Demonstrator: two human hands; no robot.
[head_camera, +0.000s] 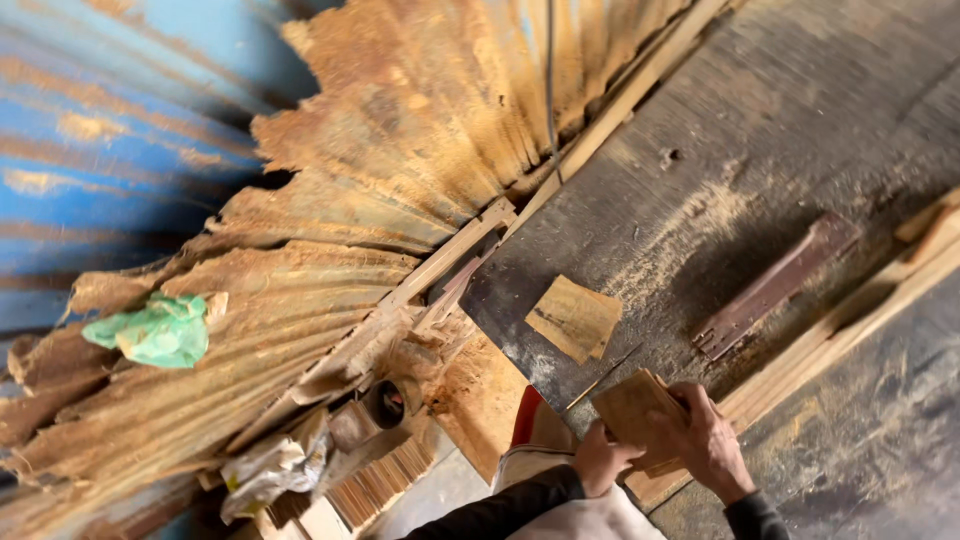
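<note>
Keep both grips firm and the stack's edges flush. The right hand (705, 440) clasps the stack of thin wooden pieces (635, 412) from above; the left hand (600, 462) pinches its lower corner. The stack sits at the near edge of the dark worktable (760, 130), just below a loose square piece (573, 318). Pieces are flat, tan, rough-sawn.

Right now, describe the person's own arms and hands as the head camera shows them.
Both hands are bare, with no gloves, rings or watch visible. The left hand comes out of a long dark sleeve reaching the wrist. The right hand has a matching dark cuff at the wrist. No markings show on the sleeves.
</note>
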